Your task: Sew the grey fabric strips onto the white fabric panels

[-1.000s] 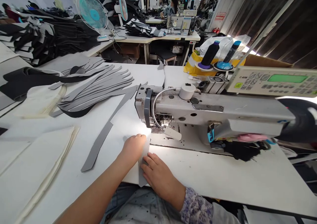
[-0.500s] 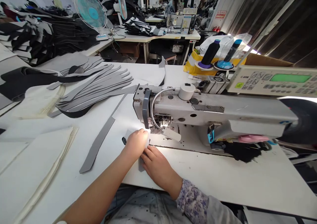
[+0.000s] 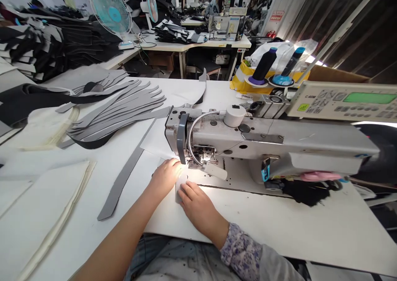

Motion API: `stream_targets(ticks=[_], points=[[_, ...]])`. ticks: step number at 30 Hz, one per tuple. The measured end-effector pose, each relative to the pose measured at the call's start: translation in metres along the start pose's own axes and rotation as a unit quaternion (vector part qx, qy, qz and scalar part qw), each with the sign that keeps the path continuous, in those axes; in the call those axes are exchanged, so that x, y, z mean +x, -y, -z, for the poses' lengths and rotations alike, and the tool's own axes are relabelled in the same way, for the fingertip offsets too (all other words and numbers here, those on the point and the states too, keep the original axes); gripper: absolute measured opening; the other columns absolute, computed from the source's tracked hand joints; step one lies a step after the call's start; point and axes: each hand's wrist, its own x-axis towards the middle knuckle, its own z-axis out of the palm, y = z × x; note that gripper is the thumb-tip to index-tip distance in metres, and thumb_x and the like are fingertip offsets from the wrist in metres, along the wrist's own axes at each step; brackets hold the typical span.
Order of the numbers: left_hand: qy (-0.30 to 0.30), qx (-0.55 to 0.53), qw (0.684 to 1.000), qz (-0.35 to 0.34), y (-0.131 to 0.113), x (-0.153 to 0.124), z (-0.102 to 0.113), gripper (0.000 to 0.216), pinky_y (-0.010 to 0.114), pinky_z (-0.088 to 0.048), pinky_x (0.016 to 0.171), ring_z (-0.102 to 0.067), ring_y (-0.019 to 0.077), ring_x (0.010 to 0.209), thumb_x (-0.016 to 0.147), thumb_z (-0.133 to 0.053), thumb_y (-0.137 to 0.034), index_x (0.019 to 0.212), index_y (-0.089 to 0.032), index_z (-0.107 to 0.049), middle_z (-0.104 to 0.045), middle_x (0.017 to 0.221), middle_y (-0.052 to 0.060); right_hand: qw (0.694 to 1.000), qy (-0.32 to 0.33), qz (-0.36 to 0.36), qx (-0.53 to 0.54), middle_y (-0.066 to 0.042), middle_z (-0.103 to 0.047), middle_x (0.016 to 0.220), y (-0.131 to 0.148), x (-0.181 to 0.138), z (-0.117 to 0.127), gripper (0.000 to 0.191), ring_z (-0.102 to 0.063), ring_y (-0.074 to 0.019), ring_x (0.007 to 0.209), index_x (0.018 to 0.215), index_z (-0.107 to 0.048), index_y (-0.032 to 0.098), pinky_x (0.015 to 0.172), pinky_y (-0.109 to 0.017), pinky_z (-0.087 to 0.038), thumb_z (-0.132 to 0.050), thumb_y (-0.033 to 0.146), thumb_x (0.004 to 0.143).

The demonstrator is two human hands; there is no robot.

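Observation:
My left hand (image 3: 166, 176) is closed at the sewing machine's (image 3: 223, 134) needle area, its fingertips pressed onto a small light grey fabric piece (image 3: 180, 192). The grip under those fingers is partly hidden. Nearer to me, my right hand (image 3: 200, 208) lies with fingers slightly spread along the right edge of the same piece. A white panel (image 3: 158, 138) stretches behind my left hand, beside the machine head. Left of my hands, a long grey strip (image 3: 119, 186) rests on the white tabletop (image 3: 257, 223). The machine's lamp lights the sewing spot.
Fanned grey strips (image 3: 120, 111) and stacked cream panels (image 3: 58, 214) cover the table's left side. Two thread cones (image 3: 263, 66) stand behind the machine, near a control panel (image 3: 347, 101). Dark scraps (image 3: 305, 192) lie under the machine arm. A fan (image 3: 114, 14) stands farther back.
My left hand has shifted slightly left and away from me. More of the grey fabric shows between my hands. The white panel beside the machine head has moved, uncovering more of the long strip.

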Motion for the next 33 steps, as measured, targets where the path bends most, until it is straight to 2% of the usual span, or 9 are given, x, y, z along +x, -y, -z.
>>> stream_targets(ticks=[4, 7, 10, 13, 17, 19, 25, 29, 33], points=[[-0.023, 0.015, 0.997, -0.066, 0.019, -0.001, -0.013, 0.018, 0.029, -0.044, 0.079, -0.052, 0.0232, 0.098, 0.09, -0.052, -0.005, 0.095, -0.018, -0.062, -0.056, 0.101, 0.007, 1.0, 0.009, 0.004, -0.009, -0.015, -0.059, 0.126, 0.004, -0.001, 0.003, 0.027, -0.049, -0.0292, 0.125, 0.118, -0.062, 0.011, 0.109, -0.043, -0.042, -0.061, 0.021, 0.093], [-0.029, 0.039, 0.994, -0.093, 0.023, 0.007, -0.02, 0.014, 0.03, -0.039, 0.065, -0.052, 0.0239, 0.087, 0.084, -0.055, -0.002, 0.083, -0.016, -0.059, -0.055, 0.089, 0.007, 1.0, -0.003, 0.0, -0.009, -0.015, -0.06, 0.124, 0.005, 0.001, 0.006, 0.026, -0.051, -0.0278, 0.123, 0.116, -0.063, 0.011, 0.107, -0.043, -0.043, -0.061, 0.022, 0.093], [-0.046, 0.047, 0.992, -0.105, 0.021, 0.009, -0.017, 0.015, 0.031, -0.035, 0.06, -0.052, 0.0238, 0.085, 0.083, -0.055, -0.001, 0.082, -0.016, -0.058, -0.054, 0.087, 0.007, 1.0, -0.008, -0.001, -0.005, -0.014, -0.061, 0.124, 0.005, 0.002, 0.009, 0.025, -0.051, -0.0271, 0.123, 0.115, -0.063, 0.012, 0.107, -0.042, -0.044, -0.061, 0.021, 0.092], [-0.028, 0.057, 0.992, -0.112, 0.018, -0.001, -0.005, 0.018, 0.031, -0.035, 0.061, -0.051, 0.0239, 0.087, 0.081, -0.055, 0.001, 0.085, -0.016, -0.058, -0.054, 0.089, 0.006, 1.0, -0.003, -0.003, -0.001, -0.013, -0.061, 0.124, 0.005, 0.002, 0.011, 0.024, -0.05, -0.0269, 0.123, 0.115, -0.064, 0.013, 0.106, -0.042, -0.044, -0.061, 0.021, 0.092], [-0.024, 0.085, 0.988, -0.128, 0.016, -0.016, 0.008, 0.046, 0.031, -0.038, 0.068, -0.051, 0.0245, 0.095, 0.072, -0.052, 0.008, 0.111, -0.017, -0.056, -0.054, 0.1, 0.007, 1.0, -0.001, 0.0, -0.001, -0.013, -0.061, 0.123, 0.006, 0.004, 0.012, 0.025, -0.05, -0.0283, 0.122, 0.113, -0.064, 0.011, 0.105, -0.041, -0.045, -0.064, 0.02, 0.09], [-0.016, 0.086, 0.987, -0.134, 0.017, -0.016, 0.008, 0.046, 0.031, -0.039, 0.069, -0.051, 0.0241, 0.094, 0.075, -0.05, 0.008, 0.114, -0.017, -0.056, -0.055, 0.099, 0.007, 1.0, -0.003, 0.001, -0.004, -0.013, -0.061, 0.122, 0.006, 0.005, 0.012, 0.025, -0.05, -0.0284, 0.12, 0.112, -0.064, 0.01, 0.105, -0.041, -0.045, -0.064, 0.019, 0.09], [-0.029, 0.088, 0.989, -0.115, 0.014, -0.004, -0.005, 0.03, 0.032, -0.041, 0.072, -0.051, 0.0249, 0.091, 0.086, -0.052, 0.0, 0.111, -0.015, -0.058, -0.055, 0.098, 0.008, 1.0, -0.007, 0.006, -0.013, -0.012, -0.06, 0.121, 0.002, 0.008, 0.008, 0.02, -0.051, -0.027, 0.116, 0.111, -0.064, 0.012, 0.105, -0.041, -0.043, -0.06, 0.02, 0.093], [-0.054, 0.094, 0.99, -0.095, 0.009, -0.003, -0.012, 0.027, 0.032, -0.04, 0.071, -0.052, 0.0253, 0.087, 0.085, -0.05, 0.002, 0.103, -0.015, -0.059, -0.054, 0.092, 0.008, 0.999, -0.025, 0.005, -0.03, -0.014, -0.059, 0.121, -0.003, 0.013, 0.002, 0.021, -0.051, -0.0271, 0.111, 0.112, -0.063, 0.01, 0.101, -0.041, -0.045, -0.055, 0.017, 0.095], [-0.084, 0.086, 0.989, -0.09, 0.007, 0.0, -0.019, 0.025, 0.033, -0.04, 0.07, -0.051, 0.0256, 0.082, 0.081, -0.051, 0.003, 0.095, -0.015, -0.06, -0.053, 0.086, 0.007, 0.999, -0.025, -0.006, -0.022, -0.013, -0.06, 0.108, -0.009, 0.022, -0.003, 0.019, -0.053, -0.0246, 0.097, 0.109, -0.064, 0.01, 0.09, -0.038, -0.049, -0.05, 0.015, 0.097]])
